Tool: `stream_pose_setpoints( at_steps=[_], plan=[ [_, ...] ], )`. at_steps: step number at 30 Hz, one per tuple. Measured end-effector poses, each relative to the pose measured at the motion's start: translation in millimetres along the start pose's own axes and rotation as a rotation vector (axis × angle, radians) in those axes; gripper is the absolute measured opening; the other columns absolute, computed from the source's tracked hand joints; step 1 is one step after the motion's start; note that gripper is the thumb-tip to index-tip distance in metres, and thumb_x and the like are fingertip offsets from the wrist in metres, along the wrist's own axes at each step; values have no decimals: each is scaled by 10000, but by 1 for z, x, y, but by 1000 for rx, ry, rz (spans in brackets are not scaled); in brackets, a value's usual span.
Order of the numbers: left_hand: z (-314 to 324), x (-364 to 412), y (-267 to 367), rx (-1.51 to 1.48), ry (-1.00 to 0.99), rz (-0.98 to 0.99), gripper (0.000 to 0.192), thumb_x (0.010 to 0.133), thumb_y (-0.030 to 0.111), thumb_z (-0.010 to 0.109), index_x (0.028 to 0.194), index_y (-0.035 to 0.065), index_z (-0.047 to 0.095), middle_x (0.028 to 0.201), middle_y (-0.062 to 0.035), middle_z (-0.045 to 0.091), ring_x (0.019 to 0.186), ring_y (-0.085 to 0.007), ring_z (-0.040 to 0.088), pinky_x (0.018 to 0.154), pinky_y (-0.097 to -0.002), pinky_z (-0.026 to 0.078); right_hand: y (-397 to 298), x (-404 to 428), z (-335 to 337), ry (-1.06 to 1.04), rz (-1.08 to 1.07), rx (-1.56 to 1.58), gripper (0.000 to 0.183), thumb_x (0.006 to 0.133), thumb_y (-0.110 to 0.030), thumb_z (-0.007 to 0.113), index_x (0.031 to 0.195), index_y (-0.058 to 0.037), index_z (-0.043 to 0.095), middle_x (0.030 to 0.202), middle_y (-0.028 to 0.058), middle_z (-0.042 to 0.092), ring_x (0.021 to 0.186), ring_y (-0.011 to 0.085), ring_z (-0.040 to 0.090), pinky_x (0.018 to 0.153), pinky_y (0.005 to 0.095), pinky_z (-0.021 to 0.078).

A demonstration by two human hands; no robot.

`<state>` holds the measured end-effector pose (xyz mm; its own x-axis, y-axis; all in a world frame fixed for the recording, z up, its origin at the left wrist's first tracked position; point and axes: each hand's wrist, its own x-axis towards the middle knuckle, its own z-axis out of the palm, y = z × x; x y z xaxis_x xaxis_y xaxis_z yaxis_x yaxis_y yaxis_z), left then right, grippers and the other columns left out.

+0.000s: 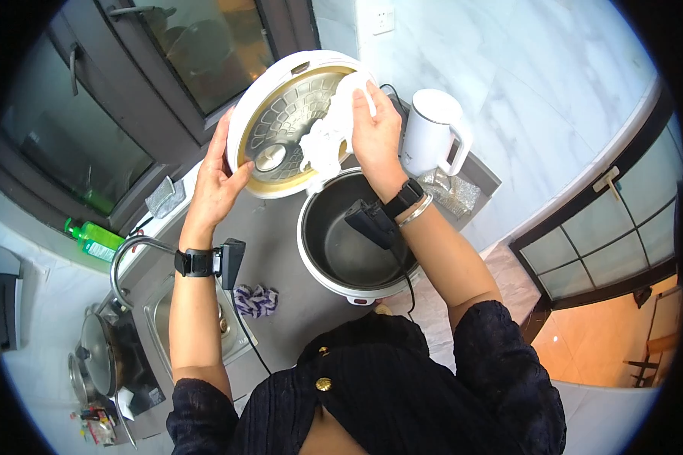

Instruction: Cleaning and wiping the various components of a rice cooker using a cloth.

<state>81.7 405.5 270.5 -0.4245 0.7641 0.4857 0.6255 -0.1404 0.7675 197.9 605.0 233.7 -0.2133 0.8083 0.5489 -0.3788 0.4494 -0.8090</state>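
The raised lid point(289, 116) of a white rice cooker shows its patterned metal inner side with a round vent cap point(271, 157). My left hand point(219, 170) grips the lid's left rim, thumb on the inner edge and fingers behind. A white cloth point(327, 133) is bunched in my right hand point(377, 128) and lies against the right part of the lid's inner face. Below the lid stands the cooker body point(313, 267) with a dark inner pot point(341, 244); nothing shows inside it. My right forearm and its wrist device cover part of the pot.
A white electric kettle point(430, 133) stands behind the cooker at right, beside crumpled silvery material point(449, 190). A purple-and-white rag point(256, 300) lies near the sink point(162, 310). Left are a curved faucet point(116, 267), a green pump bottle point(95, 238) and a lidded pan point(98, 354) on the stove.
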Motion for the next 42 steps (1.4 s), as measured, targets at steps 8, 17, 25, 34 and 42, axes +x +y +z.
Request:
stream_pose_setpoints(
  at_steps=[8, 17, 25, 34, 42],
  plan=[
    [-3, 2, 4, -73, 5, -53, 807, 767, -101, 594, 1464, 111, 246, 1435, -67, 365, 1307, -187, 354, 1076, -322, 286, -36, -21, 34, -129, -619, -294, 350, 841, -140, 621, 1174, -50, 562, 927, 127, 588, 784, 313, 618, 676, 392, 521],
    [-14, 9, -5, -207, -45, -53, 885, 662, -11, 569, 1472, 90, 225, 1451, -85, 341, 1317, -203, 350, 1092, -335, 262, -32, -56, 36, -568, -660, -415, 374, 811, -109, 628, 1182, -91, 584, 905, 83, 595, 703, 263, 620, 589, 358, 523],
    [-12, 10, 2, -156, -32, -67, 876, 648, -10, 579, 1460, 92, 266, 1405, -71, 407, 1285, -204, 401, 1083, -345, 288, -30, 5, -9, -61, -432, -442, 305, 831, -133, 615, 1132, -90, 598, 920, 129, 583, 765, 324, 611, 659, 405, 499],
    [-12, 9, 11, -191, -52, -154, 902, 635, -24, 578, 1466, 73, 239, 1424, -77, 382, 1259, -220, 426, 1019, -359, 373, -37, 5, 17, -79, -672, -575, 303, 809, -138, 626, 1111, -132, 600, 836, 47, 554, 691, 244, 607, 588, 361, 500],
    [-16, 9, 4, -235, -42, -179, 870, 665, -54, 580, 1460, 87, 256, 1386, -64, 423, 1231, -205, 452, 1037, -351, 351, -47, -13, 39, -172, -636, -527, 311, 833, -136, 613, 1137, -83, 574, 866, 97, 560, 708, 275, 614, 609, 376, 509]
  ],
)
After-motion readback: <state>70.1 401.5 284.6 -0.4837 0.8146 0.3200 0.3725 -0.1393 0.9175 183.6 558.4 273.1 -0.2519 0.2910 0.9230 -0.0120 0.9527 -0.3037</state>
